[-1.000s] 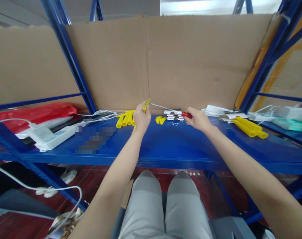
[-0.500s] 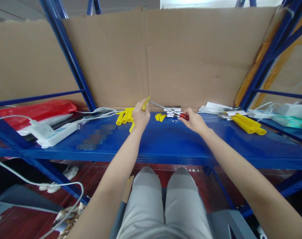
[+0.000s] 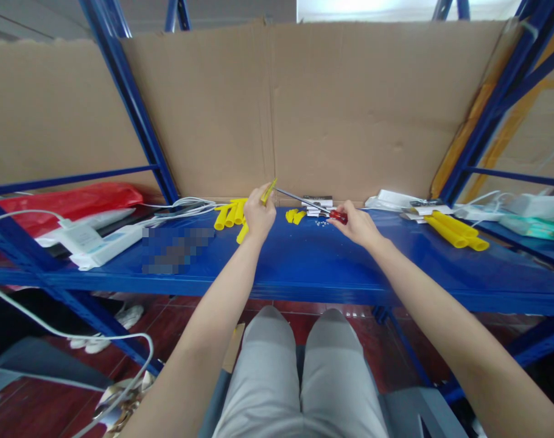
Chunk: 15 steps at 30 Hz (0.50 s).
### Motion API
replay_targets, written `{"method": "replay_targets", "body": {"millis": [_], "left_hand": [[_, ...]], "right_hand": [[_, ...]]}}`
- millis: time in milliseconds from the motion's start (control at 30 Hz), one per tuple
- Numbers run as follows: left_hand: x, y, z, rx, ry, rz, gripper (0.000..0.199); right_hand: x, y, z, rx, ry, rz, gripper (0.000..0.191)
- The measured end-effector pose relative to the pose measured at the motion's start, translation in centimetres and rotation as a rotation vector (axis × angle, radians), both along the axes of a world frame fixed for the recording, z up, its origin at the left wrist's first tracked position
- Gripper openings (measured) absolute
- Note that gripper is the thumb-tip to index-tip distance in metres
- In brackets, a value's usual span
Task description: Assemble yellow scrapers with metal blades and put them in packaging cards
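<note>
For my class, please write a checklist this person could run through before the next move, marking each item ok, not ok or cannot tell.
1. Left grip holds the yellow piece: ok.
2. Right grip holds the red-handled screwdriver by its handle: ok.
3. Screwdriver tip touching the yellow piece: cannot tell; it ends close by, too small to judge.
4. Small shiny bits contained: not ok; they lie loose on the blue shelf.
5. Yellow tubes near the left grip: ok.
</note>
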State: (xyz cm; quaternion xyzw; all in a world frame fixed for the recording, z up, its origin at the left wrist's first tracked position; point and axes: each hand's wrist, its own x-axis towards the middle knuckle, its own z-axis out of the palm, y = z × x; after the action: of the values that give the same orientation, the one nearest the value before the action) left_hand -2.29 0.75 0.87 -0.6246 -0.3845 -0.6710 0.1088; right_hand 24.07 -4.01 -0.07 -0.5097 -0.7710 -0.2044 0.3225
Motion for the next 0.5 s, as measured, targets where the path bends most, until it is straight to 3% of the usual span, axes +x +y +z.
{"method": "replay_targets", "body": {"millis": [233, 500], "left_hand": [[0.05, 0.02, -0.04, 0.01, -0.001, -0.019, 0.023], [-0.1, 0.26, -0.09, 0.0, -0.004, -0.048, 0.025]], "right_hand": [[0.29, -0.24, 0.14, 0.106, -0.041, 0.043, 0.031], [0.19, -0.03, -0.1, 0.035, -0.017, 0.075, 0.031]]}}
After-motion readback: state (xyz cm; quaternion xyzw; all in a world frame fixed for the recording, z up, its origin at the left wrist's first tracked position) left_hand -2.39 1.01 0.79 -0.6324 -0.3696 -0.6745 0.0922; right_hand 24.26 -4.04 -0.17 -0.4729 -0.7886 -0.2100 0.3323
